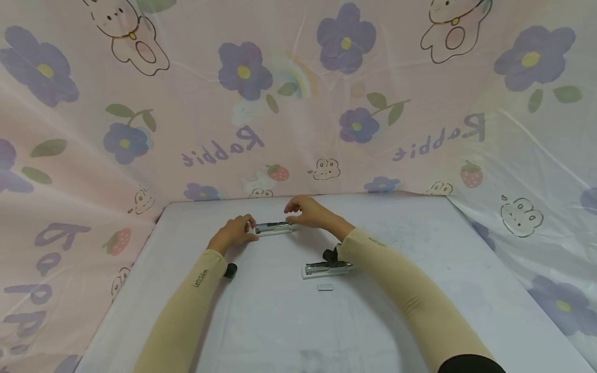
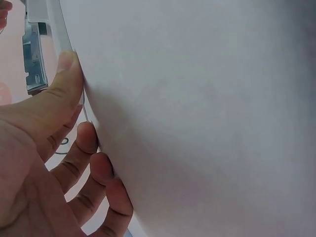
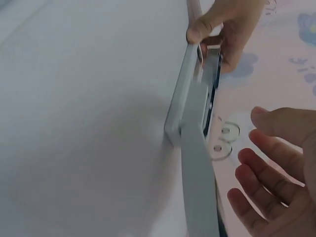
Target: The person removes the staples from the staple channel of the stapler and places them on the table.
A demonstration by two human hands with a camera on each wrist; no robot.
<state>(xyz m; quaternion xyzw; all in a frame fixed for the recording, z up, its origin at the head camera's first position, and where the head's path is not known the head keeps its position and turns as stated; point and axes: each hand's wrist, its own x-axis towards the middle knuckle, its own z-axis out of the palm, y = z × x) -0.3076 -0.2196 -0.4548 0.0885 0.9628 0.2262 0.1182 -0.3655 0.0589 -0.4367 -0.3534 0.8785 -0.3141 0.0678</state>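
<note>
- Head view: the far stapler [image 1: 274, 228] lies on the desk [image 1: 261, 316], with my left hand [image 1: 233, 231] at its 9 o'clock end and my right hand [image 1: 311, 212] at 2 o'clock.
- Risk: the right wrist camera [image 1: 329, 254] overlaps the near stapler [image 1: 325, 270], at 4 o'clock from the far one. Contact cannot be determined; a low forearm sweep could shove it into the small grey block [image 1: 325, 287] at its 6 o'clock.
- Pose: both forearms reach towards 12 o'clock, converging. The right wrist bends towards 10 o'clock.
- Left wrist view: the metal rail [image 2: 35, 64] shows at 11 o'clock. Risk: with support at one end only, I judge the stapler could pivot under a push.
- Pose: my left hand grips the stapler's end, thumb along its edge, other fingers curved.
- Right wrist view: the pale lever arm [image 3: 198, 187] extends past the base towards 6 o'clock. Risk: if sprung, it could snap back and nip a fingertip.
- Pose: my right hand, at 4 o'clock, is spread wide, holding nothing, a gap separating it from the lever arm.
</note>
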